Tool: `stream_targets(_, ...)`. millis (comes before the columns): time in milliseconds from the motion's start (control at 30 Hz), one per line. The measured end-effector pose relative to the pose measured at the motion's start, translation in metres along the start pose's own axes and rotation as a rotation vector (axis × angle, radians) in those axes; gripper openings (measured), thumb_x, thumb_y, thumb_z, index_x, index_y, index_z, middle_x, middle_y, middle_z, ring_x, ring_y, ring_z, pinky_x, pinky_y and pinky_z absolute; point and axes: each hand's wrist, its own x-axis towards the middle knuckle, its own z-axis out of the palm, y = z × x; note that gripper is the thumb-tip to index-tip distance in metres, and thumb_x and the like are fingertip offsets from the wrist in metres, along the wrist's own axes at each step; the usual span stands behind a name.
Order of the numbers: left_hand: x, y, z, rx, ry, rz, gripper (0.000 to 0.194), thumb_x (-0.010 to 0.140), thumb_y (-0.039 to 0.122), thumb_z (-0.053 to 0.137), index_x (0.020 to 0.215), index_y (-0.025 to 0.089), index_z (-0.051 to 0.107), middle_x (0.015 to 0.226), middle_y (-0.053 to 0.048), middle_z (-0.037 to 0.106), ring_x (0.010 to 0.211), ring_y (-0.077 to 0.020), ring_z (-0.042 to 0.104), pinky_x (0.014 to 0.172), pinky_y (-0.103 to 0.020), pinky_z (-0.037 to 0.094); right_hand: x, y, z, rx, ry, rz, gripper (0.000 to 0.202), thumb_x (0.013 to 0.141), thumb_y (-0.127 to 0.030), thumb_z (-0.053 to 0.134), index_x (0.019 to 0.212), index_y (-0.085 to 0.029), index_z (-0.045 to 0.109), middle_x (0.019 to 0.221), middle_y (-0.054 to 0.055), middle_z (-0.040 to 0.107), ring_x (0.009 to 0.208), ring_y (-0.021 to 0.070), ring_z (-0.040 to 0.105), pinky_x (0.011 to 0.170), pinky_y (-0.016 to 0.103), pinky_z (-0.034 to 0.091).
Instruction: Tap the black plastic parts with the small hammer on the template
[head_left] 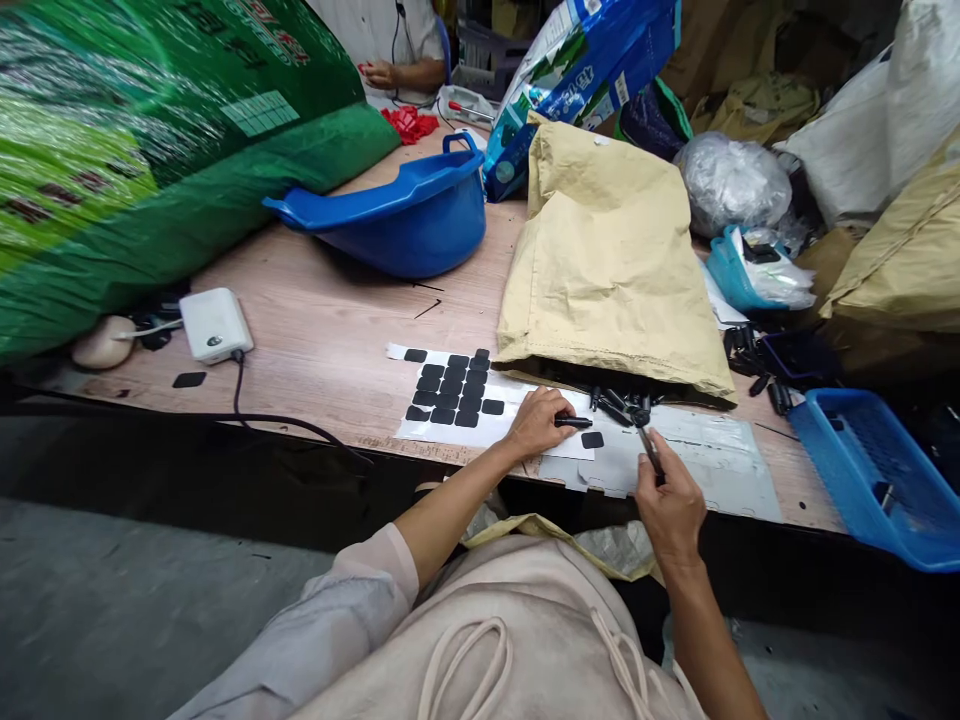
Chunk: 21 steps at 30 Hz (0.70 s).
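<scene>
My left hand [536, 422] rests on a white backing sheet [502, 425] at the table's near edge and pinches a short black rod-shaped part [574, 422]. My right hand [670, 505] grips another thin black part [651, 452], tilted upward. A single black sticker pad [592, 440] lies between the two hands. Several black pads [454, 388] sit in rows on the sheet to the left. A pile of black parts [622, 405] spills from under a tan paper sack [611, 265] just beyond my hands.
A blue plastic basin [409, 215] stands mid-table and a blue basket [874, 470] hangs over the right edge. A big green sack [135, 150] fills the left. A white adapter [215, 323] with cable lies near it. Another person's hand [381, 73] is at the far end.
</scene>
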Motion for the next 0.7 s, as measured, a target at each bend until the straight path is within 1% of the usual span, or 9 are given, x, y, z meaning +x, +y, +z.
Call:
stream_targets(133, -0.001, 0.002, -0.001, 0.026, -0.021, -0.005, 0.022, 0.078, 0.026, 0.088, 0.095, 0.022, 0.076, 0.099, -0.003, 0.072, 0.103, -0.025, 0.06, 0.097, -0.039, 0.046, 0.012, 0.056, -0.01, -0.223, 0.05, 0.185, 0.041, 0.093, -0.034, 0.057, 0.125, -0.02, 0.079, 0.105, 0.01, 0.077, 0.085, 0.022, 0.063, 0.075, 0.033, 0.043)
stream_targets(200, -0.001, 0.003, -0.001, 0.047, -0.034, 0.0, 0.022, 0.08, 0.028, 0.088, 0.098, 0.022, 0.077, 0.101, -0.004, 0.072, 0.106, -0.0256, 0.06, 0.097, -0.04, 0.045, 0.017, 0.08, -0.009, -0.306, 0.045, 0.271, 0.04, 0.092, -0.032, 0.057, 0.121, -0.019, 0.08, 0.102, 0.011, 0.073, 0.083, 0.0217, 0.057, 0.073, 0.034, 0.038)
stream_targets(267, -0.001, 0.004, -0.001, 0.073, -0.05, 0.0, 0.02, 0.083, 0.03, 0.087, 0.098, 0.022, 0.077, 0.101, -0.004, 0.071, 0.106, -0.0259, 0.06, 0.097, -0.04, 0.045, 0.021, 0.095, -0.004, -0.342, 0.059, 0.321, 0.037, 0.091, -0.032, 0.058, 0.117, -0.019, 0.081, 0.102, 0.012, 0.068, 0.085, 0.0224, 0.052, 0.072, 0.035, 0.035)
stream_targets(333, 0.001, 0.002, -0.002, 0.093, -0.063, -0.003, 0.018, 0.085, 0.031, 0.085, 0.099, 0.022, 0.078, 0.101, -0.005, 0.071, 0.107, -0.0262, 0.06, 0.098, -0.04, 0.045, 0.024, 0.1, 0.004, -0.357, 0.089, 0.337, 0.035, 0.093, -0.033, 0.057, 0.114, -0.019, 0.082, 0.103, 0.013, 0.065, 0.087, 0.0231, 0.049, 0.072, 0.035, 0.034)
stream_targets(433, 0.002, 0.0, -0.004, 0.101, -0.058, 0.016, 0.019, 0.091, 0.033, 0.08, 0.104, 0.021, 0.076, 0.102, -0.006, 0.071, 0.106, -0.0263, 0.06, 0.096, -0.041, 0.046, 0.026, 0.095, 0.013, -0.387, 0.145, 0.322, 0.035, 0.095, -0.034, 0.056, 0.115, -0.019, 0.081, 0.106, 0.013, 0.062, 0.089, 0.023, 0.047, 0.073, 0.036, 0.034)
stream_targets(500, -0.003, 0.001, -0.005, 0.094, -0.018, 0.076, 0.019, 0.097, 0.035, 0.072, 0.108, 0.019, 0.074, 0.106, -0.008, 0.071, 0.105, -0.0264, 0.06, 0.096, -0.041, 0.046, 0.026, 0.091, 0.016, -0.408, 0.17, 0.297, 0.035, 0.096, -0.035, 0.056, 0.116, -0.02, 0.08, 0.106, 0.013, 0.061, 0.089, 0.0224, 0.046, 0.073, 0.036, 0.034)
stream_targets(567, -0.017, 0.006, -0.004, 0.053, 0.013, 0.194, 0.024, 0.103, 0.039, 0.062, 0.109, 0.018, 0.072, 0.109, -0.01, 0.071, 0.104, -0.0263, 0.061, 0.096, -0.042, 0.047, 0.025, 0.088, 0.017, -0.421, 0.18, 0.276, 0.034, 0.097, -0.035, 0.055, 0.115, -0.02, 0.08, 0.105, 0.012, 0.061, 0.088, 0.0218, 0.045, 0.073, 0.036, 0.033)
stream_targets(633, -0.039, 0.014, 0.0, -0.04, -0.056, 0.33, 0.033, 0.108, 0.044, 0.05, 0.112, 0.018, 0.07, 0.108, -0.011, 0.072, 0.102, -0.025, 0.063, 0.095, -0.039, 0.048, 0.025, 0.087, 0.016, -0.431, 0.178, 0.268, 0.034, 0.098, -0.035, 0.054, 0.114, -0.02, 0.079, 0.105, 0.012, 0.062, 0.088, 0.0216, 0.044, 0.072, 0.036, 0.031)
stream_targets(700, -0.067, 0.022, 0.009, -0.134, -0.25, 0.4, 0.039, 0.11, 0.048, 0.042, 0.118, 0.019, 0.068, 0.107, -0.01, 0.074, 0.098, -0.0227, 0.066, 0.09, -0.035, 0.051, 0.024, 0.086, 0.016, -0.439, 0.173, 0.274, 0.033, 0.099, -0.034, 0.054, 0.115, -0.02, 0.079, 0.107, 0.012, 0.062, 0.088, 0.0217, 0.045, 0.071, 0.036, 0.029)
